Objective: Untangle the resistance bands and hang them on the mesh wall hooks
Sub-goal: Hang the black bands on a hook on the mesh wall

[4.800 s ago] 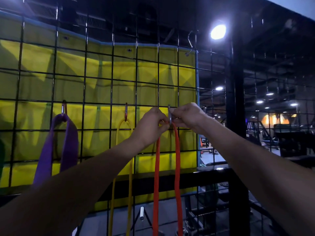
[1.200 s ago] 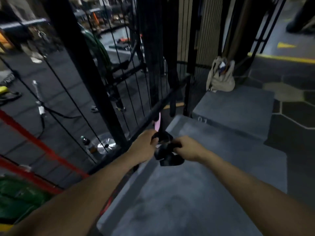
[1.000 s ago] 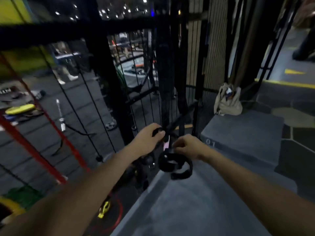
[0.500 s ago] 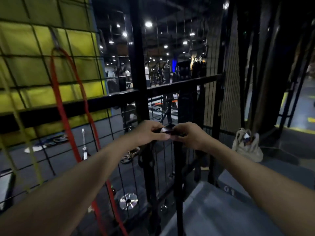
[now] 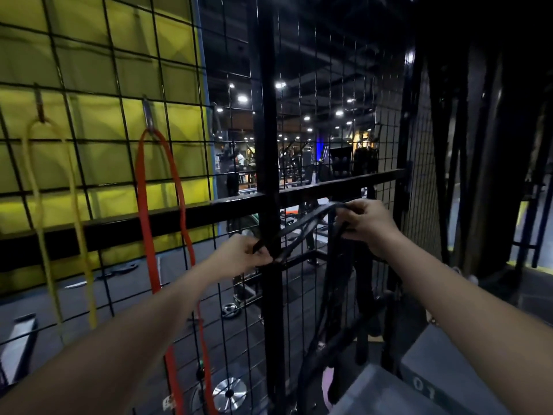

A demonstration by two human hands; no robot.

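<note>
Two bands already hung on the mesh wall (image 5: 89, 163): a yellow band (image 5: 79, 223) looped over a hook (image 5: 40, 107) at the left, and an orange band (image 5: 182, 223) over a second hook (image 5: 148, 115) just to its right, both draping straight down without visible twists. The piece in hand was a black band (image 5: 302, 226), stretched between the two hands in front of the mesh panel to the right of the dark upright post (image 5: 269, 145). The left hand (image 5: 242, 256) pinched one end of its strands low and near the post, the fingers (image 5: 263, 259) curled on the rubber; the right hand (image 5: 365, 224) gripped the other end higher up, fingers folded round the strands. From the right hand more of the black band trailed down toward the floor, and something pink (image 5: 327, 381) showed at the bottom, too dim to tell whether it was another band caught in the bundle. Several black strands crossed one another between the hands, so the untangling seemed unfinished. What appeared to be a free hook (image 5: 214, 121) sat on the mesh right of the orange band's hook, though it was blurred. By this reckoning roughly the later part of the job remained: freeing the black band, hanging it, and dealing with whatever lay below.
</note>
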